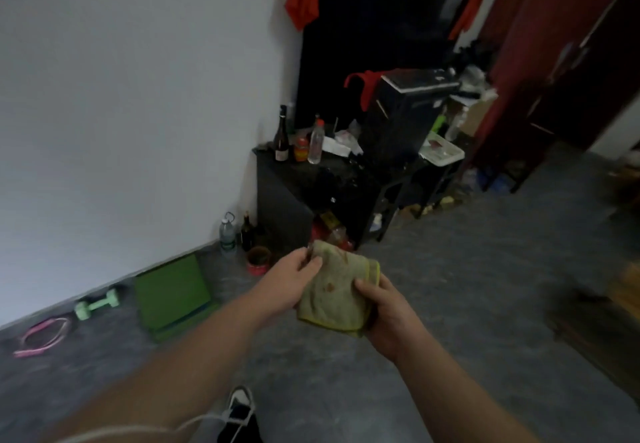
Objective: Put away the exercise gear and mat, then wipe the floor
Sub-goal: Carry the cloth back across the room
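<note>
Cloth: yellow-green, stained, folded, held in the air above the grey floor. Left hand grip: thumb and fingers pinch the cloth's upper left corner. Right hand grip: fingers curled under the cloth's right edge, thumb on top. Along the wall at left lie the folded green mat, green dumbbell and pink resistance band. Black desk beyond carries bottles.
</note>
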Tool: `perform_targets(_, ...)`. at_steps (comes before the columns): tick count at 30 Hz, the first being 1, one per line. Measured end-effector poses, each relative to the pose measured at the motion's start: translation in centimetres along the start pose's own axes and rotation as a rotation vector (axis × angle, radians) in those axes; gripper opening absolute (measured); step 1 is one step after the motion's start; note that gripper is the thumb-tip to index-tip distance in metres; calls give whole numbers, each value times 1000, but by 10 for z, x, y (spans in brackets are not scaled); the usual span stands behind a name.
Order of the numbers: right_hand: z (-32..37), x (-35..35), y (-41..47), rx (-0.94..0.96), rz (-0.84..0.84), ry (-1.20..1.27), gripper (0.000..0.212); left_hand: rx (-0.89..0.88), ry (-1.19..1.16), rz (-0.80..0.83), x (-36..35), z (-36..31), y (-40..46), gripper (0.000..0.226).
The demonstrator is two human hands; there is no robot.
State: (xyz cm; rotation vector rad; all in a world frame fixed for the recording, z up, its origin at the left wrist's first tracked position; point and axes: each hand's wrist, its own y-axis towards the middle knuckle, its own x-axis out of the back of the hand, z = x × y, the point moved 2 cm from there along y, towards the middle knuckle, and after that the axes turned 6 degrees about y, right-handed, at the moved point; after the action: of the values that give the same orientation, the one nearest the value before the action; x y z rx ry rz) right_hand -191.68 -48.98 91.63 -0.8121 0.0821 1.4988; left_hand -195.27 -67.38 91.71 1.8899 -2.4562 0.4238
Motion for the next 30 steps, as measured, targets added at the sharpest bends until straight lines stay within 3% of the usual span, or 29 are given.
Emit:
perform_targets(4,20,-33,104,107,-135,-207,28,91,118,-31,64,16,87,22)
perform_targets(7,31,-51,173,134,-141,-241,24,93,195,15,101,25,150,7)
perform_targets(13,62,-50,283,97,-229,-240,23,139,365,2,144,26,253,26)
perform_targets(21,118,6,441,-11,-249,-283,23,-1,1089,-15,142,51,390,56)
perform_targets(30,129,70,639,-228,-213,-450,13,199,1183,-30,101,102,532,61)
